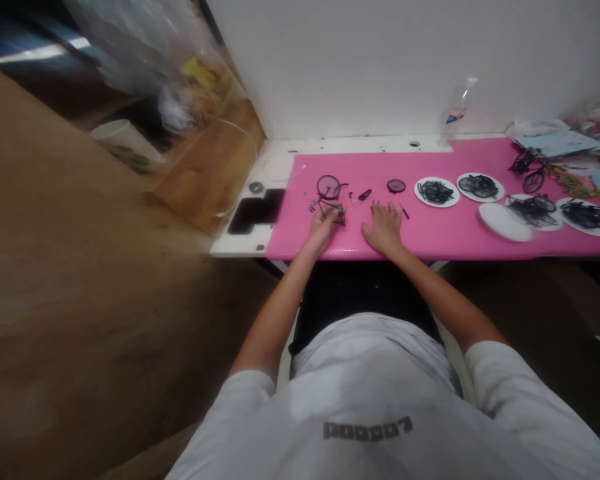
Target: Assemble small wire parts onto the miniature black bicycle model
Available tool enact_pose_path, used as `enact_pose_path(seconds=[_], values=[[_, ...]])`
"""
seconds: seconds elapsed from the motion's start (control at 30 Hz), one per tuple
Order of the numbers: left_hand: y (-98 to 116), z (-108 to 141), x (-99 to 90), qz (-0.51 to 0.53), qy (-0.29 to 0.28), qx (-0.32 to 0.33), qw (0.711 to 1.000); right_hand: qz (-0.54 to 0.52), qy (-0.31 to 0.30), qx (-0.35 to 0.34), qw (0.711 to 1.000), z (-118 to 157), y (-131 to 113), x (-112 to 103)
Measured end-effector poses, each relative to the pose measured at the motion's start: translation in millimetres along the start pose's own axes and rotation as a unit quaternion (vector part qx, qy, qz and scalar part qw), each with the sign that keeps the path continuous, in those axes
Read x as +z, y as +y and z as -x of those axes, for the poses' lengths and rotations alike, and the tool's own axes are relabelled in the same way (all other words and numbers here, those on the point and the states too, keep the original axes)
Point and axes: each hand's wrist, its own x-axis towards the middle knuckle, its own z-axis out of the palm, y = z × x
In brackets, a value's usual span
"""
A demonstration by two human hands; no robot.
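My left hand (324, 225) is closed on a partly built miniature bicycle (329, 189), whose one fitted wheel points away from me. Fingers spread, my right hand (384, 228) rests on the pink mat (350, 249), its fingertips by some tiny dark parts. Just right of those fingers lies a small screwdriver-like tool (405, 211). A small black part (365, 195) sits between the bicycle and a loose wheel (396, 186). What the left fingers press on the frame is too small to make out.
White plates of black parts (436, 193) line the mat's right side, with a white lid-like disc (505, 222) among them. Another miniature bicycle (534, 175) stands behind them. Dark phone-like slabs (253, 215) lie at left. A plastic bottle (457, 113) stands by the white wall.
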Motion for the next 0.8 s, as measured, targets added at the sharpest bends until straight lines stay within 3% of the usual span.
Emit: enact_pose_path(seconds=[0.4, 0.8], values=[[-2.9, -1.7, -3.1, -0.003, -0.015, 0.011, 1.0, 0.021, 0.012, -0.001, 1.0, 0.4, -0.2, -0.7], [5.9, 1.0, -0.5, 0.018, 0.005, -0.022, 1.0, -0.005, 0.016, -0.009, 1.0, 0.6, 2.2, -1.1]])
